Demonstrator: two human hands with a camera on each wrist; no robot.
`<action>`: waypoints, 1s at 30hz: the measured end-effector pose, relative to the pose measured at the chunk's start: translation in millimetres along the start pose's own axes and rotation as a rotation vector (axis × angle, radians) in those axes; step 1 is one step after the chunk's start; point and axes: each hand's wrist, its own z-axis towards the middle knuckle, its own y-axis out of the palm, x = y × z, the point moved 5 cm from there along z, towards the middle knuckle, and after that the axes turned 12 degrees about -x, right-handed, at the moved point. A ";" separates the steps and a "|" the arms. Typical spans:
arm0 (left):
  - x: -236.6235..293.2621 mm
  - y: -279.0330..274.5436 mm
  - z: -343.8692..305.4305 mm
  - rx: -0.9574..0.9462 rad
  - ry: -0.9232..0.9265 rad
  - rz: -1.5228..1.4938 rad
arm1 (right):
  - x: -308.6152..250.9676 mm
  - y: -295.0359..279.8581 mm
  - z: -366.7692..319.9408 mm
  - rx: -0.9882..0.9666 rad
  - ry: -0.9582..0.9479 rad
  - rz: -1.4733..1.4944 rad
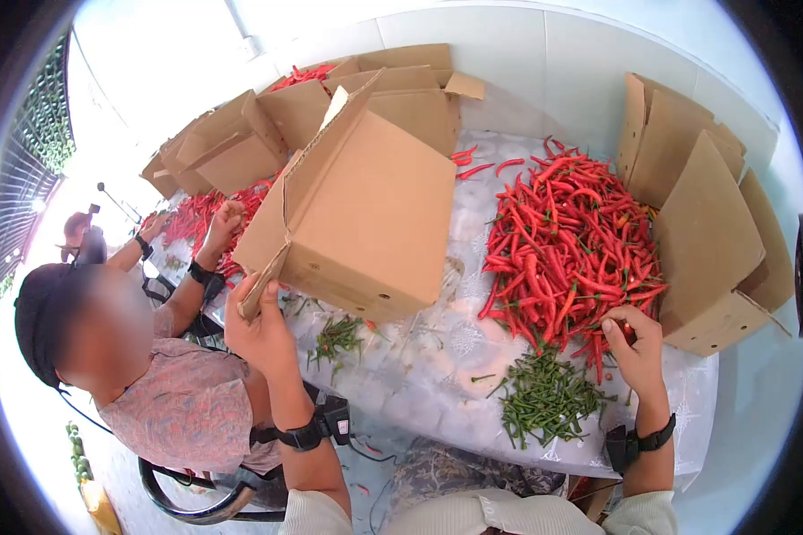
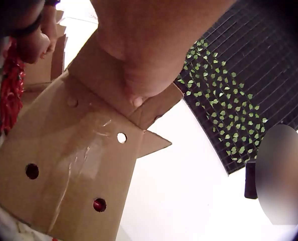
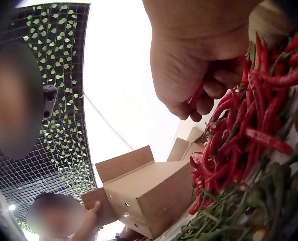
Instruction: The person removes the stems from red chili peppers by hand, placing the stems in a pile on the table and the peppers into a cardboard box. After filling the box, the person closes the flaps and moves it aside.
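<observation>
My left hand (image 1: pixel 263 334) grips a flap of a cardboard box (image 1: pixel 375 196), which is tilted above the table. In the left wrist view, that hand (image 2: pixel 144 65) lies over the flap, and the box side (image 2: pixel 78 165) has round holes. At the near edge of the red chili heap (image 1: pixel 571 241), my right hand (image 1: pixel 638 348) has its fingers curled round a red chili. The right wrist view has this hand (image 3: pixel 204 65) with red chili (image 3: pixel 195 96) between its fingers, beside the heap (image 3: pixel 239 130). Green stems (image 1: pixel 549 397) lie in a pile just left of it.
Another box (image 1: pixel 709 241) stands right of the heap, and several more boxes (image 1: pixel 241 143) are at the back left. A person in a patterned shirt (image 1: pixel 187 401) sits at the left, one hand over other red chilies. A small stem pile (image 1: pixel 337 339) lies on the table (image 1: pixel 419 366).
</observation>
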 end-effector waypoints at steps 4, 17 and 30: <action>-7.7 0.9 -2.0 -0.015 -0.019 -0.038 | 2.7 -0.6 -0.3 0.012 0.038 -0.009; 104.2 54.2 -50.9 -0.299 0.604 0.523 | 23.8 -8.5 -1.3 0.128 0.135 0.020; 201.0 104.3 -111.8 -0.883 0.669 -0.311 | 20.2 -4.9 27.6 0.094 0.190 -0.161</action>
